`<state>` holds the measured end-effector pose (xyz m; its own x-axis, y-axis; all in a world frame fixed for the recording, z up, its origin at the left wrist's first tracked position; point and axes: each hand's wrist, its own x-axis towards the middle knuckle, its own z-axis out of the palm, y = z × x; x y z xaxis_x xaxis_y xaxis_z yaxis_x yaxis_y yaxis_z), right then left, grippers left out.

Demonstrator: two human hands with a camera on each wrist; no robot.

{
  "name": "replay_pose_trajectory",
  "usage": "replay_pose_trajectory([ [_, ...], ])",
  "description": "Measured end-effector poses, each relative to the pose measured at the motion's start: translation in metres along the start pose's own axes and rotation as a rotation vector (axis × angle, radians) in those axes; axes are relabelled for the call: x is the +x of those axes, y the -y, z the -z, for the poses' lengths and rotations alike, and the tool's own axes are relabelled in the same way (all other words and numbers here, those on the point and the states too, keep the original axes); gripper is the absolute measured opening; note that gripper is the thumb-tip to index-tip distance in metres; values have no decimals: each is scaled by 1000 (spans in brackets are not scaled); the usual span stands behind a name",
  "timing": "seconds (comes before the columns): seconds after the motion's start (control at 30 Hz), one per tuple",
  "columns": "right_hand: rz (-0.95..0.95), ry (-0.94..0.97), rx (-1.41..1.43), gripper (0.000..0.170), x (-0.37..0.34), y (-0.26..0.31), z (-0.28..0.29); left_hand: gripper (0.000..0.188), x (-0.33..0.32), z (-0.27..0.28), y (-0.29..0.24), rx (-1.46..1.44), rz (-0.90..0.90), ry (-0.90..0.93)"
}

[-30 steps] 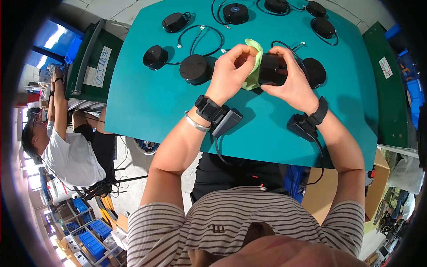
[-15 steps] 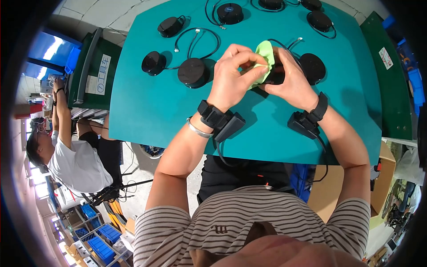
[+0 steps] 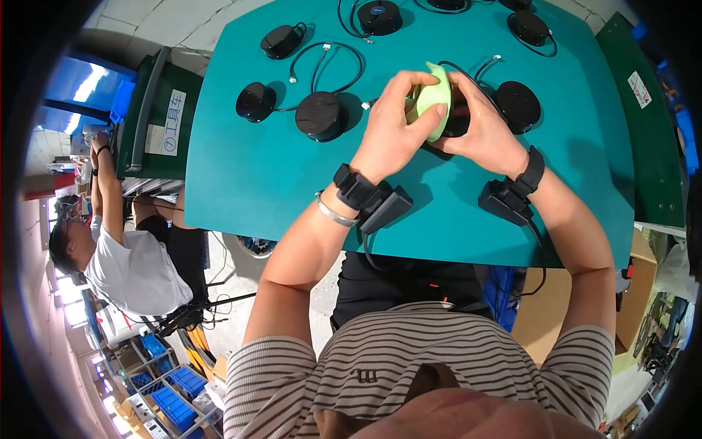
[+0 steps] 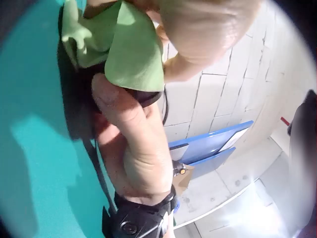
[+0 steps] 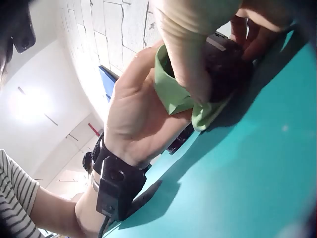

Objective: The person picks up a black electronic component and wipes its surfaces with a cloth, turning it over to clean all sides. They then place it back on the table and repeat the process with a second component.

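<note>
Over the table my left hand (image 3: 384, 143) pinches a light green cloth (image 3: 436, 102) between thumb and fingers, laying it against the near-left face of a black round device (image 3: 459, 121). My right hand (image 3: 493, 139) grips that device from the other side, thumb below and fingers over it. In the left wrist view the cloth (image 4: 136, 52) drapes over the device's dark rim, close to the right thumb. The right wrist view shows the dark device (image 5: 225, 67) beyond the cloth (image 5: 171, 89); cloth and fingers hide much of it.
Several black round devices with cables lie about the green table (image 3: 292, 190), including one left of the hands (image 3: 322, 117) and another right of them (image 3: 517, 107). Green cabinets (image 3: 157, 110) flank the table. A person in a white shirt (image 3: 135, 271) sits at the left.
The left hand has drawn the cloth rightward over the device's face, and its thumb now presses flat on it. The device has turned, so less of it shows. The right hand keeps its grip.
</note>
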<state>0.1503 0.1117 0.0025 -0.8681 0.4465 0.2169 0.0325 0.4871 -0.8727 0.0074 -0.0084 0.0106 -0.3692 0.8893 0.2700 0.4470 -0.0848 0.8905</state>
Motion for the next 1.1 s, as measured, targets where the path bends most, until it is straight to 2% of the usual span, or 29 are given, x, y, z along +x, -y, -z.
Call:
replay_pose_trajectory([
  [0.1, -88, 9, 141, 84, -1, 7, 1, 34, 1, 3, -7, -136, 63, 79],
  [0.17, -34, -2, 45, 89, 1, 4, -1, 32, 2, 2, -8, -219, 85, 97],
  [0.23, -23, -49, 15, 91, -1, 0, -8, 31, 5, -5, -8, -357, 189, 23],
  [0.3, -14, -102, -21, 93, -3, 2, -10, 28, 6, -6, -8, -335, 178, 11],
  [0.4, 15, -95, -54, 97, -3, 7, -6, 28, 5, 4, -9, -440, 151, 107],
  [0.47, -20, -61, -48, 97, -2, 5, -5, 27, 4, 12, -11, -513, 197, 176],
  [0.5, -21, -58, -44, 97, -2, 5, -7, 27, 3, 10, -9, -512, 201, 174],
  [0.6, 2, -102, -63, 98, 0, 5, -9, 17, 12, -4, 0, -422, 87, -6],
  [0.7, 42, -112, -144, 98, -2, 4, -10, 14, 13, -8, 3, -292, 97, -58],
  [0.77, 38, -106, -114, 98, -4, 0, -9, 15, 12, 0, 5, -295, 83, -16],
  [0.83, 41, -84, -69, 98, -1, 1, -6, 19, 5, 4, 3, -415, 4, 56],
  [0.9, 36, -48, -18, 98, -3, 0, -6, 21, 7, 3, 8, -378, 10, 70],
  [0.97, 39, -75, -59, 99, -1, 1, -6, 17, 11, -5, 7, -218, -27, -84],
  [1.0, 63, -89, -63, 92, -1, 0, -7, 16, 11, -8, 3, -181, -29, -139],
  [1.03, 65, -82, -62, 92, -1, 0, -6, 16, 11, -6, 6, -181, -27, -146],
  [1.1, 0, 11, -68, 81, 1, 4, -1, 17, 13, -2, 16, -127, -46, -246],
])
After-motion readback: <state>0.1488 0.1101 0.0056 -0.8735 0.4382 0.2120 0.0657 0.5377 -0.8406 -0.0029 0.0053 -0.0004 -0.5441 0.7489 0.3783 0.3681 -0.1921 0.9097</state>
